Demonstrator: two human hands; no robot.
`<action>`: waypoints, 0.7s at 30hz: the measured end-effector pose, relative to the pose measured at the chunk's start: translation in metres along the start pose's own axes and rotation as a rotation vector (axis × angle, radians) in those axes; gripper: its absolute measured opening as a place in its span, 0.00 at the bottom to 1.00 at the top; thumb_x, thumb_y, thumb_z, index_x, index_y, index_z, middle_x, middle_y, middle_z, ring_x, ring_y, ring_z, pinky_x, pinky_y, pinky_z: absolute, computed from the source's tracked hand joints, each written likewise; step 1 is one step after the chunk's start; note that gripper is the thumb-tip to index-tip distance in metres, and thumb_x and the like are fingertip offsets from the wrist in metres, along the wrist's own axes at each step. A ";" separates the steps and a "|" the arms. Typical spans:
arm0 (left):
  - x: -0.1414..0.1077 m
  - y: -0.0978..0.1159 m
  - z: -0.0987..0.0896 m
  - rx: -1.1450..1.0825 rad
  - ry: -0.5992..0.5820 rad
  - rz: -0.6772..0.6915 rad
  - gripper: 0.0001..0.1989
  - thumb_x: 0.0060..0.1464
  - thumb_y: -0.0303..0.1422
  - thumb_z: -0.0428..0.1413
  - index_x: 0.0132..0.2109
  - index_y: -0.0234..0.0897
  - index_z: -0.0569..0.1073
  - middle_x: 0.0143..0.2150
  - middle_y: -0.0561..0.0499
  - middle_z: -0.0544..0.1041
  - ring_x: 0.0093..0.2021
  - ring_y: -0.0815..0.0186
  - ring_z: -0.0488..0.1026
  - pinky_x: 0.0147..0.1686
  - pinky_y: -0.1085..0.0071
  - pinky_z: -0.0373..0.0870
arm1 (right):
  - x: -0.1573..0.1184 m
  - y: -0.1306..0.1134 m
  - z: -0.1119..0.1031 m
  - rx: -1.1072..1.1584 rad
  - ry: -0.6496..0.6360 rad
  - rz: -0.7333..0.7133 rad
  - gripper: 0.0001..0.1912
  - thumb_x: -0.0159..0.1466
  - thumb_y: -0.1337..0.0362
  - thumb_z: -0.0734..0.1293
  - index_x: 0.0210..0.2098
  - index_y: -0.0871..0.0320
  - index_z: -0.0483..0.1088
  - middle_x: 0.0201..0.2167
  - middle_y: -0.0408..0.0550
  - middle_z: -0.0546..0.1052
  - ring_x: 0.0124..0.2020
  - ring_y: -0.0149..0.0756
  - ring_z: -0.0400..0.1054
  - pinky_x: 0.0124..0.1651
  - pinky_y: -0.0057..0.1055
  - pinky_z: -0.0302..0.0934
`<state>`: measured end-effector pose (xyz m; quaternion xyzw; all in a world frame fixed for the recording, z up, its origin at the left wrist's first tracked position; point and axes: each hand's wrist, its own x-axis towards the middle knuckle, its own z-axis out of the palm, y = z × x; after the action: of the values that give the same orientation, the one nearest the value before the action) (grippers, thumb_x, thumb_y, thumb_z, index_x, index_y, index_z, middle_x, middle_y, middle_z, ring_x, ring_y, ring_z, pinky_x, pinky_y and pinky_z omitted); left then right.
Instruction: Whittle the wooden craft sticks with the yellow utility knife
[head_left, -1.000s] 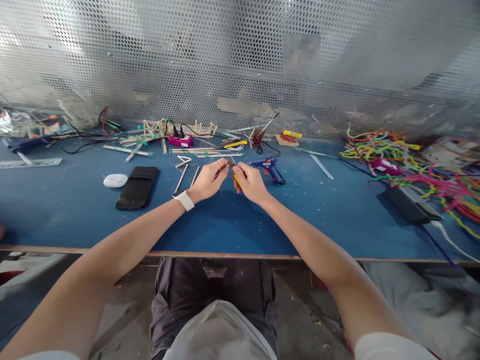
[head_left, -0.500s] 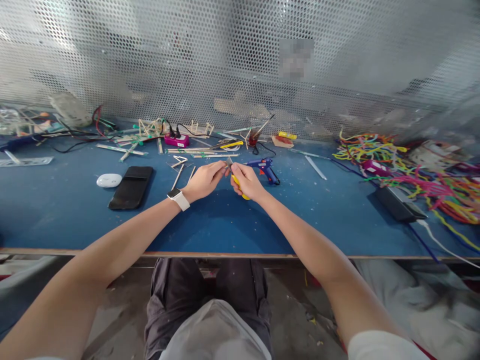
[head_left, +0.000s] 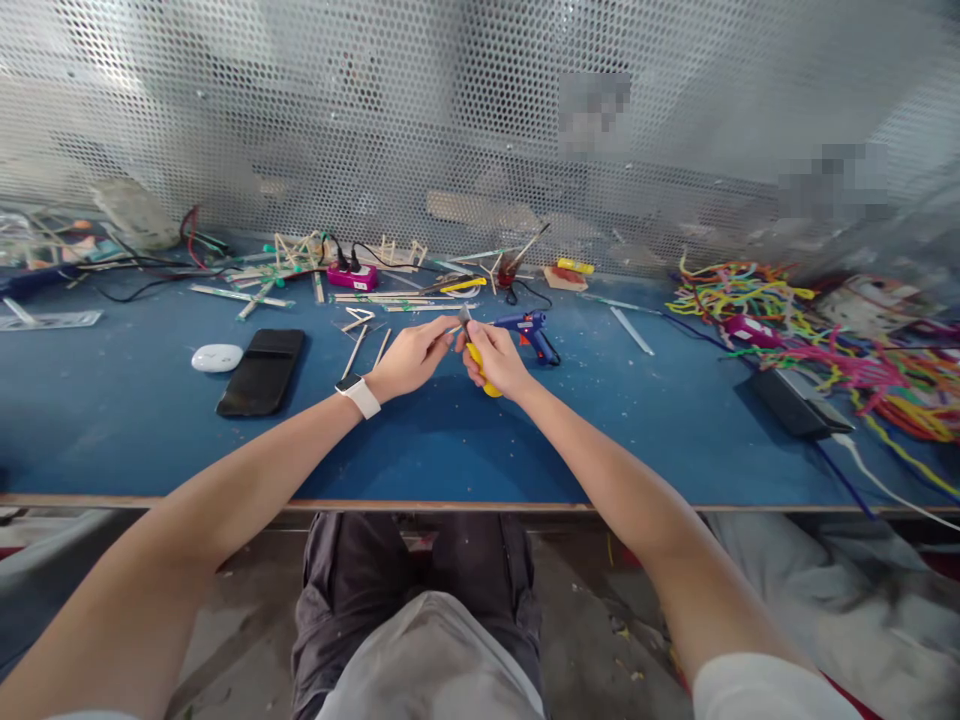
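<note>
My right hand (head_left: 497,362) is wrapped round a yellow-handled cutting tool (head_left: 491,387), whose grey metal end points up and to the left. Fingers pinched, my left hand (head_left: 412,358) holds a small thin piece, perhaps a stick, against the metal end; most of it is hidden. A white-banded watch (head_left: 363,398) is on my left wrist. Just beyond my right hand lies a blue glue gun (head_left: 534,335). Two thin sticks (head_left: 355,351) rest left of my left hand, near a small triangle of joined sticks (head_left: 356,319).
A black phone (head_left: 262,372) and white case (head_left: 217,358) lie at left. Stick structures, a purple power adapter (head_left: 352,277) and a yellow knife (head_left: 463,285) line the back. Colourful wires (head_left: 877,380) and a black box (head_left: 798,404) are at right. Perforated metal (head_left: 405,120) stands behind.
The metal end of the tool has tilted slightly and shifted a little right, and more of the yellow handle shows. My left fingertips have moved slightly; both hands keep their hold.
</note>
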<state>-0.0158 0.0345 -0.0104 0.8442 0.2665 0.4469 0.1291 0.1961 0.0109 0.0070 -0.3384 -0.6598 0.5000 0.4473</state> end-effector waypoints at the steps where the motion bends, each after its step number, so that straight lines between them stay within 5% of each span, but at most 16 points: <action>1: 0.000 0.000 0.000 -0.009 0.003 -0.010 0.11 0.81 0.32 0.53 0.60 0.38 0.79 0.35 0.51 0.81 0.31 0.66 0.75 0.37 0.70 0.70 | 0.000 0.000 0.000 0.000 -0.004 -0.001 0.37 0.76 0.24 0.65 0.36 0.53 0.69 0.17 0.32 0.65 0.12 0.26 0.59 0.16 0.23 0.54; 9: 0.003 0.008 -0.003 -0.089 -0.034 -0.150 0.07 0.80 0.34 0.53 0.52 0.40 0.75 0.30 0.56 0.74 0.25 0.68 0.67 0.31 0.70 0.64 | 0.000 0.002 0.000 -0.053 -0.015 0.021 0.38 0.75 0.23 0.66 0.37 0.53 0.71 0.16 0.33 0.64 0.13 0.27 0.59 0.16 0.25 0.55; 21: 0.005 0.005 -0.005 0.044 -0.033 -0.111 0.13 0.77 0.30 0.52 0.37 0.42 0.68 0.33 0.50 0.78 0.32 0.63 0.73 0.37 0.67 0.68 | -0.001 -0.001 0.002 -0.154 -0.059 -0.033 0.41 0.74 0.22 0.65 0.33 0.55 0.72 0.14 0.37 0.67 0.12 0.29 0.59 0.18 0.26 0.54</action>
<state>-0.0163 0.0327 -0.0016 0.8380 0.3206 0.4189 0.1396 0.1943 0.0089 0.0072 -0.3457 -0.7148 0.4502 0.4085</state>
